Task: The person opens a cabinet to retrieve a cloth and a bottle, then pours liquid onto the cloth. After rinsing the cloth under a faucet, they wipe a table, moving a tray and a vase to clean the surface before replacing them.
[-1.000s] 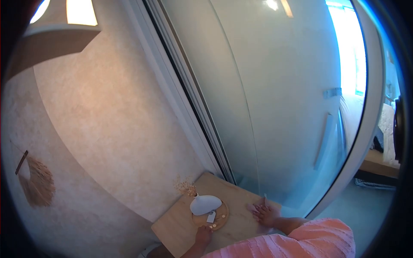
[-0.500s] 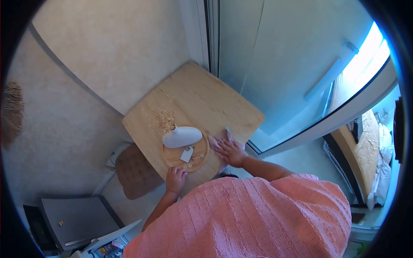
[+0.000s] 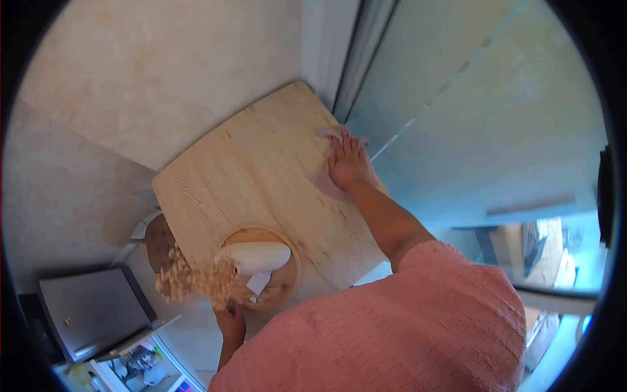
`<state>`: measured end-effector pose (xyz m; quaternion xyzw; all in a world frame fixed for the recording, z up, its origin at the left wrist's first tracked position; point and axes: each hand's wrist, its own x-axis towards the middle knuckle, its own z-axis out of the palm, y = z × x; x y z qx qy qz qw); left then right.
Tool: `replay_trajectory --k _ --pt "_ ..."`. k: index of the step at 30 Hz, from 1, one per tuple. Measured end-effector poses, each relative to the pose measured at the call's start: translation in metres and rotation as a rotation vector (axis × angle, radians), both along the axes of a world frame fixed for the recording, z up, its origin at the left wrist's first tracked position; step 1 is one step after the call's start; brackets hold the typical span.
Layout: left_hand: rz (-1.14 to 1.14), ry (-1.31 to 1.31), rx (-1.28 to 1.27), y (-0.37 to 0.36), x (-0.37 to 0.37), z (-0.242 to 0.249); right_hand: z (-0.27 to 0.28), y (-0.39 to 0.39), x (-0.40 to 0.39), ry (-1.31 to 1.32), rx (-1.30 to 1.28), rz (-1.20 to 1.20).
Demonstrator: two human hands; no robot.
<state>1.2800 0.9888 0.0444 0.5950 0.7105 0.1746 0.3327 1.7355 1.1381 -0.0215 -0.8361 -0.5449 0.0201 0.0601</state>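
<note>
A pinkish cloth (image 3: 333,180) lies on the wooden table (image 3: 261,157) near its right edge. My right hand (image 3: 349,163) presses flat on it, fingers spread. At the table's near left side, my left hand (image 3: 230,320) is at the rim of the round wooden tray (image 3: 295,261), its fingers partly hidden by dried flowers (image 3: 196,277). On the tray are a white vase (image 3: 261,257), which holds the flowers, and a white tag (image 3: 258,282). Some small pale pieces lie by the tag.
A brown cushioned seat (image 3: 159,243) stands left of the table. A grey cabinet (image 3: 95,313) and an open compartment with mixed items (image 3: 140,369) are at the lower left. A glass panel (image 3: 470,130) rises on the right, with a bed partly visible beyond.
My right hand and the cloth have moved farther away, up along the table's right side. The tray, vase and left hand now appear lower, as the view has shifted.
</note>
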Motion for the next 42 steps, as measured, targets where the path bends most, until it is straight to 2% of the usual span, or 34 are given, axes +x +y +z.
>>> replay_trajectory --k 1,2,4,5,8,10,12,14,16,20,23,25,26,27,28,30,32,34,35,36,37,38,39,40,42 --pt "0.054 0.027 -0.159 0.003 0.004 -0.001 -0.006 0.031 0.007 -0.064 0.019 0.026" --pt "0.090 0.035 -0.172 0.000 -0.003 -0.020 -0.010 0.059 0.013 -0.054 0.007 0.061" --pt "-0.128 0.272 0.023 -0.014 -0.036 -0.078 -0.016 0.113 0.022 -0.008 0.053 0.075" --pt "-0.110 0.271 0.024 -0.016 -0.043 -0.089 -0.013 0.135 0.024 0.003 0.043 0.109" --pt "0.150 0.151 -0.120 -0.026 -0.066 -0.095 -0.012 0.189 0.014 -0.014 0.021 0.092" --pt "0.280 0.101 -0.183 -0.038 -0.085 -0.100 -0.017 0.212 -0.004 0.036 0.160 -0.038" --pt "0.367 0.053 -0.223 -0.052 -0.097 -0.109 -0.020 0.226 -0.041 0.011 0.182 -0.028" --pt "0.427 0.005 -0.248 -0.063 -0.105 -0.120 -0.018 0.235 -0.092 0.023 0.112 0.232" --pt "0.475 -0.032 -0.259 -0.075 -0.111 -0.129 -0.035 0.243 -0.158 -0.043 0.166 0.402" --pt "0.508 -0.066 -0.234 -0.087 -0.131 -0.161 -0.027 0.234 -0.289 0.297 0.146 0.637" --pt "0.508 -0.049 -0.191 -0.089 -0.149 -0.190 -0.006 0.225 -0.355 0.348 0.045 0.796" --pt "0.505 0.119 -0.231 -0.030 -0.088 -0.106 -0.004 0.221 -0.380 0.360 0.040 0.867" --pt "0.504 0.202 -0.254 0.008 -0.049 -0.052 -0.007 0.217 -0.389 0.357 0.060 1.001" --pt "0.168 0.381 0.228 0.003 -0.039 -0.066 -0.010 0.212 -0.392 0.352 0.075 1.138" --pt "0.178 0.375 0.222 0.004 -0.025 -0.064 -0.016 0.205 -0.388 0.349 0.066 1.147" --pt "0.299 -0.004 0.061 0.025 -0.005 -0.052 -0.015 0.195 -0.374 0.459 0.078 1.353" --pt "0.239 0.093 0.133 0.036 -0.007 -0.053 -0.004 0.189 -0.327 0.605 0.066 1.345" --pt "0.203 0.096 0.154 0.039 -0.023 -0.067 -0.004 0.199 -0.268 0.479 -0.107 1.128" --pt "0.204 0.130 0.073 0.043 -0.025 -0.067 -0.029 0.200 -0.227 0.464 0.132 1.022" --pt "0.208 0.127 0.071 0.047 -0.025 -0.066 -0.016 0.202 -0.177 0.399 0.251 0.931" --pt "0.143 0.196 0.060 0.050 -0.025 -0.066 -0.024 0.203 -0.125 0.361 0.247 0.785" --pt "0.076 0.266 0.048 0.051 -0.026 -0.066 -0.024 0.209 -0.072 0.422 0.346 0.715" --pt "0.076 0.265 0.046 0.052 -0.027 -0.066 -0.008 0.203 -0.033 0.614 0.384 0.545" --pt "0.088 0.254 0.070 0.054 -0.027 -0.067 -0.014 0.201 0.011 0.237 0.453 0.614" --pt "0.117 0.227 0.115 0.057 -0.021 -0.070 -0.031 0.200 0.038 -0.123 0.486 0.467"
